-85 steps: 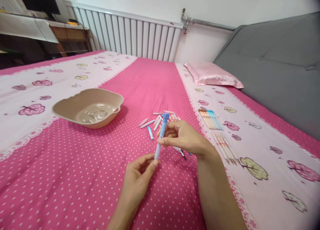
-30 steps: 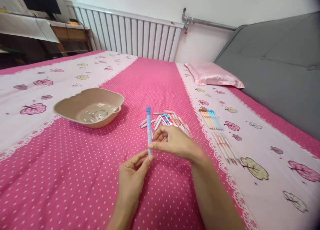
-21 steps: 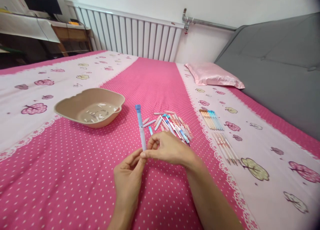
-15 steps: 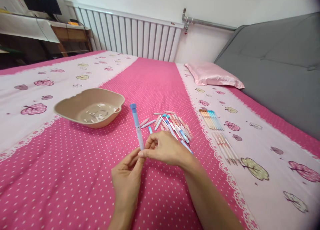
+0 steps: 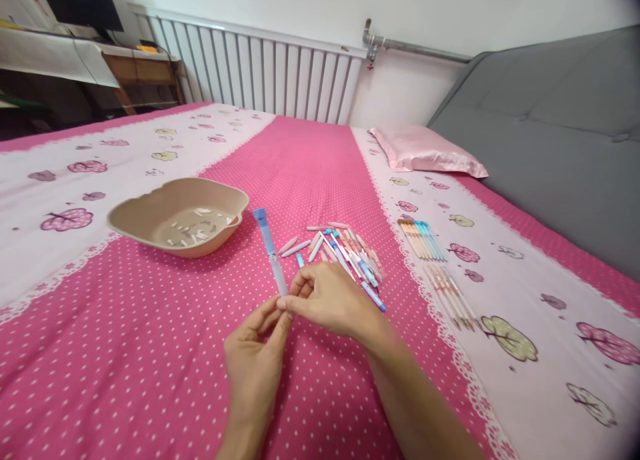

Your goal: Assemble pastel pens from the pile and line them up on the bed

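Note:
A pen [image 5: 272, 253] with a blue upper end and a pale lilac lower barrel stands tilted up and to the left. Its lower end is pinched between both hands. The thumb and fingers of my left hand [image 5: 256, 347] close at the bottom, where the tip is hidden. My right hand [image 5: 327, 297] pinches the barrel just above, thumb touching the left fingertips. Just beyond my right hand lies a loose pile of pen parts [image 5: 350, 250], pink, white and blue, on the bedspread. A small blue cap [image 5: 300, 260] rests at the pile's near left.
A beige basin [image 5: 150, 210] with small white and grey bits stands to the left. Two rows of pens lie at right: orange and blue pens [image 5: 423, 240], then clear pens [image 5: 453, 297]. Farther back are a pink pillow [image 5: 425, 150], a grey headboard [image 5: 550, 113] and a radiator [image 5: 260, 67].
The pen's top has tipped a little farther left. Both hands keep their pinch at its lower end, and the other things lie as before.

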Demonstrator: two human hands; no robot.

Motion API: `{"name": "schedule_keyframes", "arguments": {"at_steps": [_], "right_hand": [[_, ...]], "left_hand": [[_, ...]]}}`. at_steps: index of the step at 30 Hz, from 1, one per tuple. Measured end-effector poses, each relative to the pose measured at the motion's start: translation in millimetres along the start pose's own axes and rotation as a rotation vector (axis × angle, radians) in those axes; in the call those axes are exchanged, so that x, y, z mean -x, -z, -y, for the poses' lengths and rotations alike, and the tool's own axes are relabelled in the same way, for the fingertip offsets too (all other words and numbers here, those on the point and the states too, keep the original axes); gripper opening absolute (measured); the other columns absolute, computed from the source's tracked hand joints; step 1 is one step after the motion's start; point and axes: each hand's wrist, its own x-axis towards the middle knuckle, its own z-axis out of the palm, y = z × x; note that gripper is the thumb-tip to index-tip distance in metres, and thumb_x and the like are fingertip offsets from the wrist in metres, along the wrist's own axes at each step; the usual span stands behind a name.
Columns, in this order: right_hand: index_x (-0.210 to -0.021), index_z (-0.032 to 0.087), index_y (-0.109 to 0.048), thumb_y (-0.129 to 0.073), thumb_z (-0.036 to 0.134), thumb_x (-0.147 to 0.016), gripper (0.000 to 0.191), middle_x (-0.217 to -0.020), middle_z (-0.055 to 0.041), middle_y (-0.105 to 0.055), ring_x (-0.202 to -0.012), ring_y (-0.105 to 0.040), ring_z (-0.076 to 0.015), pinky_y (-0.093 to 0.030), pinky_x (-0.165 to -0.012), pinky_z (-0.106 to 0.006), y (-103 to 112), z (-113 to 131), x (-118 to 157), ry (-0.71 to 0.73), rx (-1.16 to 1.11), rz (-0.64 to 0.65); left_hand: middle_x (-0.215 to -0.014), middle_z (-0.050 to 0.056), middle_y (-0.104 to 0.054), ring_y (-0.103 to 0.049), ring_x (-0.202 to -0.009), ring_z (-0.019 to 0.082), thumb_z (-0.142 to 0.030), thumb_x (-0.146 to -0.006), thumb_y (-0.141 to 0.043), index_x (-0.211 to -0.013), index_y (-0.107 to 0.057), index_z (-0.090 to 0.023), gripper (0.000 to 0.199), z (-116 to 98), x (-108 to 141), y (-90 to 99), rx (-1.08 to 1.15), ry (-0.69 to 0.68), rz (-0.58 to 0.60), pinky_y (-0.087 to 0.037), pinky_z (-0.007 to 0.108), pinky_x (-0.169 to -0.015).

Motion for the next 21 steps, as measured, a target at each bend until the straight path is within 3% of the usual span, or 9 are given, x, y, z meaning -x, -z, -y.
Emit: {"name": "schedule_keyframes", "arguments": {"at_steps": [11,21], "right_hand": [[-0.068,0.019,-0.066,-0.074,0.034,-0.065,0.017,-0.066,-0.0026,-0.068,-0.061,-0.059,-0.014,-0.039,-0.054,-0.025,0.0,-1.3,0.9,0.003,0.009,-0.01],[-0.071,0.019,-0.069,-0.073,0.033,-0.066,0.016,-0.068,-0.002,-0.07,-0.064,-0.061,-0.014,-0.041,-0.057,-0.025,-3.2,-0.1,0.6,-0.012,0.011,-0.035]], "left_hand": [[-0.101,0.012,-0.073,-0.07,-0.089,0.021,-0.036,-0.065,-0.078,-0.109,-0.068,-0.013,0.05,3.1,-0.7,2.9,-0.051,0.005,0.007,-0.055,0.03,-0.085],[-0.098,0.008,-0.074,-0.07,-0.088,0.018,-0.034,-0.062,-0.08,-0.102,-0.071,-0.016,0.045,3.1,-0.3,0.1,0.0,-0.025,-0.022,-0.055,0.024,-0.082]]}}
